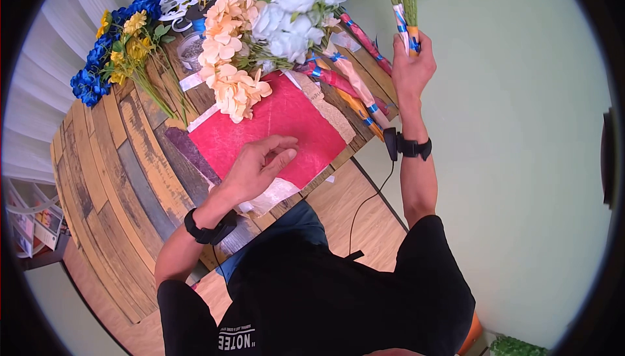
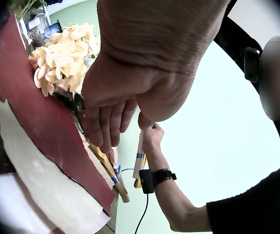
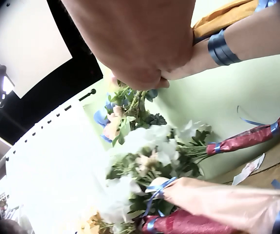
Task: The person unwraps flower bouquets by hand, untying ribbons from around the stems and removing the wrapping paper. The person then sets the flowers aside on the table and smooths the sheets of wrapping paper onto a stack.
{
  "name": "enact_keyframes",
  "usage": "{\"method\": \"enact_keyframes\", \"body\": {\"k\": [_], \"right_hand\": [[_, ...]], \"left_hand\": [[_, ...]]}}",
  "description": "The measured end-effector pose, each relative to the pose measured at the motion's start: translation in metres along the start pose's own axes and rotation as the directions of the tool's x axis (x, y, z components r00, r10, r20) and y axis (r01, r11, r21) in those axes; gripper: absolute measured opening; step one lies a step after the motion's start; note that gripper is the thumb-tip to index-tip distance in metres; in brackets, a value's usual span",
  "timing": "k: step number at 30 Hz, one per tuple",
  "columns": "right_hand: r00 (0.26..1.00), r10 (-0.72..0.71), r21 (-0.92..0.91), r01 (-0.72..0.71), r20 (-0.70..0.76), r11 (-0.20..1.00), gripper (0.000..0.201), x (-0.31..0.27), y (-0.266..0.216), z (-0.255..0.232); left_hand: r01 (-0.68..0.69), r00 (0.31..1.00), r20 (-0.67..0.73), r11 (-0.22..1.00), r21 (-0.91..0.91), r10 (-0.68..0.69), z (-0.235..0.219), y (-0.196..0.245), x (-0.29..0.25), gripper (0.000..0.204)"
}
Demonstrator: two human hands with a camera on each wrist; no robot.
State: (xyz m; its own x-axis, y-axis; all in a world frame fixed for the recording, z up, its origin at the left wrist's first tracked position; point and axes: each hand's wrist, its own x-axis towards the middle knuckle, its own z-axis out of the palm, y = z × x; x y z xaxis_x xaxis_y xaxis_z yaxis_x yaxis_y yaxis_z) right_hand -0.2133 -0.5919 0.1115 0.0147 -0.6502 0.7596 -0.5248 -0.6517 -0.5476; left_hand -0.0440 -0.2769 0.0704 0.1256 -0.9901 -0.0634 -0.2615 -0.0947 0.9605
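Note:
In the head view my right hand (image 1: pixel 415 69), raised over the right side, grips wrapped stems (image 1: pixel 405 34) whose green stalks run up out of the frame; the right wrist view shows flowers (image 3: pixel 120 117) beyond that hand. My left hand (image 1: pixel 260 167) hovers, fingers loosely bent and holding nothing, over a red sheet (image 1: pixel 280 128) lying on paler paper. In the left wrist view the left hand (image 2: pixel 130 92) has relaxed fingers near peach flowers (image 2: pixel 64 58). White flowers (image 1: pixel 293 14) and peach flowers (image 1: pixel 228 56) lie above the sheet.
Several wrapped bouquet handles (image 1: pixel 355 79) lie at the right of the wooden table (image 1: pixel 104 219). Blue flowers (image 1: pixel 91 79) and yellow ones (image 1: pixel 133 50) lie at the left. A clear cup (image 1: pixel 190 51) and a white wire stand (image 1: pixel 176 1) are at the back.

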Motion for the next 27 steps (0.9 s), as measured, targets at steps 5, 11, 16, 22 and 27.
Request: {"method": "enact_keyframes", "body": {"k": [5, 11, 16, 22, 27], "right_hand": [[0.999, 0.005, 0.104, -0.009, 0.037, 0.995, 0.032, -0.04, -0.02, -0.032], [0.933, 0.085, 0.222, -0.171, 0.35, 0.96, 0.033, -0.138, -0.08, -0.069], [0.913, -0.103, 0.449, -0.094, 0.395, 0.889, 0.037, -0.191, -0.124, -0.075], [0.847, -0.221, 0.522, -0.076, 0.483, 0.85, 0.042, -0.24, -0.166, -0.074], [0.653, -0.506, 0.71, -0.069, 0.563, 0.701, 0.049, -0.207, -0.166, -0.077]], "left_hand": [[-0.125, 0.992, -0.019, 0.99, -0.069, 0.124, 0.005, 0.018, -0.003, 0.04], [-0.324, 0.929, -0.174, 0.945, 0.043, 0.327, 0.019, 0.041, -0.005, 0.064], [-0.38, 0.894, -0.341, 0.894, -0.239, 0.289, 0.024, 0.037, -0.02, 0.069], [-0.366, 0.831, -0.553, 0.806, -0.466, 0.058, 0.029, 0.029, -0.058, 0.06], [-0.438, 0.718, -0.694, 0.808, -0.395, 0.05, 0.02, 0.018, -0.083, 0.052]]}}
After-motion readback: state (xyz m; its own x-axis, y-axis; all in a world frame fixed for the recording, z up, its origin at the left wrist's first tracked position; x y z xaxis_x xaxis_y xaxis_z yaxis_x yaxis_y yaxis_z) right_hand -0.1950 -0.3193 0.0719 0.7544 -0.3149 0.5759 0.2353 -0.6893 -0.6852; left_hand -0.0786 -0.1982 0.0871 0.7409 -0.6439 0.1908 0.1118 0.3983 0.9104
